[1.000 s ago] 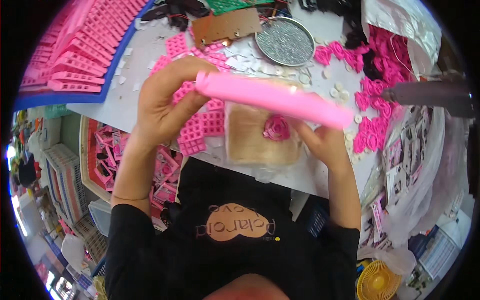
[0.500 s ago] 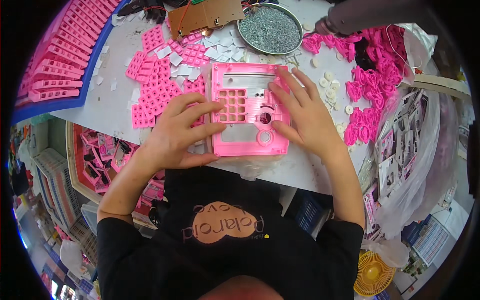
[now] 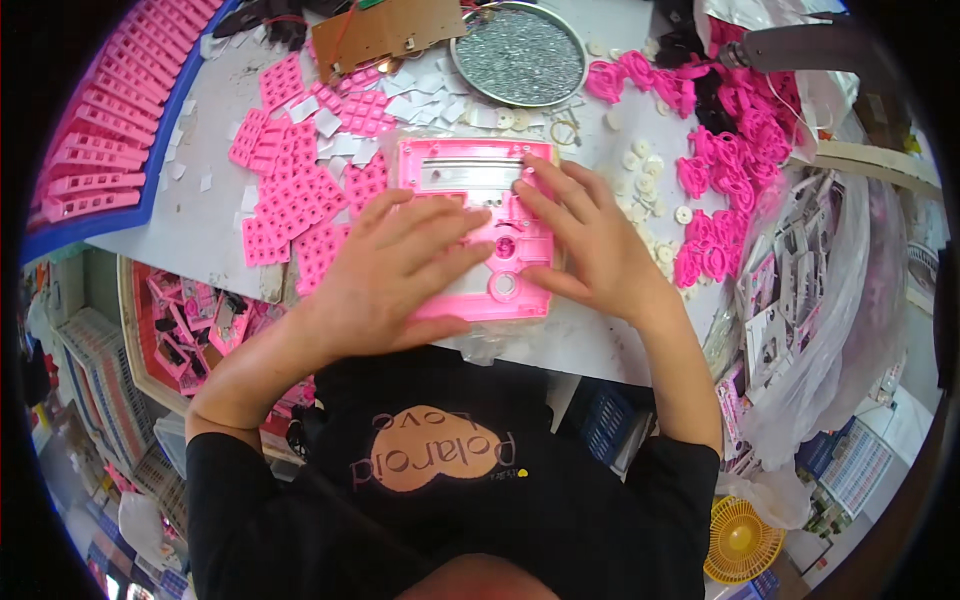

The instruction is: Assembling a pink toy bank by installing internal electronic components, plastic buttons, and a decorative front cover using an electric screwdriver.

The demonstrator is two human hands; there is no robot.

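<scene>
A pink plastic panel [image 3: 478, 304] lies on the white table in front of me, its ribbed inner side up, with a wide window at its far end and round openings on the right. My left hand [image 3: 385, 265] stretches flat across its left half, fingers spread, hiding the grid of square holes. At the panel's right edge, my right hand [image 3: 605, 250] rests with fingertips near the far corner and thumb lower down. Left of the panel are piled pink keypad pieces [image 3: 300, 195]. Small white paper squares [image 3: 425, 98] lie beyond it.
Small metal screws [image 3: 518, 58] fill a round tray at the back. A dark power screwdriver [image 3: 800, 48] juts in at upper right. White discs [image 3: 640, 180] and pink looped parts [image 3: 715, 255] lie right. A blue bin [image 3: 128, 218] holds pink pieces at left; a plastic bag [image 3: 810, 370] bulges right.
My left hand has moved from the panel's left edge onto its middle, covering the square holes. My right hand stays at the right edge. The whole view has shifted slightly.
</scene>
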